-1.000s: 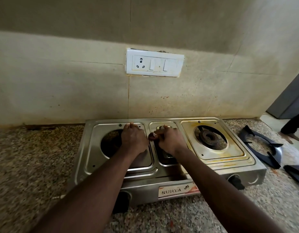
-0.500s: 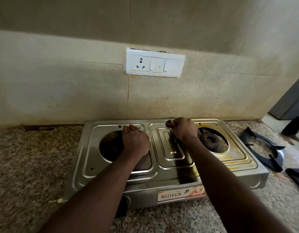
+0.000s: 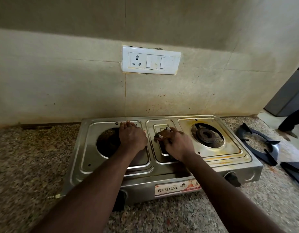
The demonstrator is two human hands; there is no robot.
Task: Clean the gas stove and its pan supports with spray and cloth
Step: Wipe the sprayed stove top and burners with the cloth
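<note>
Scrubbing step rn: right hand (image 3: 177,147) curled tight round a dark cloth (image 3: 158,137) mid stove (image 3: 229,158), left hand (image 3: 132,140) flat, fingers straight, bracing its left plate. The pan supports (image 3: 258,145) lie right of it. Next imo: firm rubbing on the stained right side.

Both forearms reach forward, bare. Left hand (image 3: 132,139) lies palm down, fingers straight and together. Right hand (image 3: 177,145) is knuckles up, fingers curled, pinching a dark wad (image 3: 157,137) at the fingertips.

The word "SURYA" stands on a white and red label (image 3: 177,188) stuck to the front of the gas stove (image 3: 162,165).
</note>
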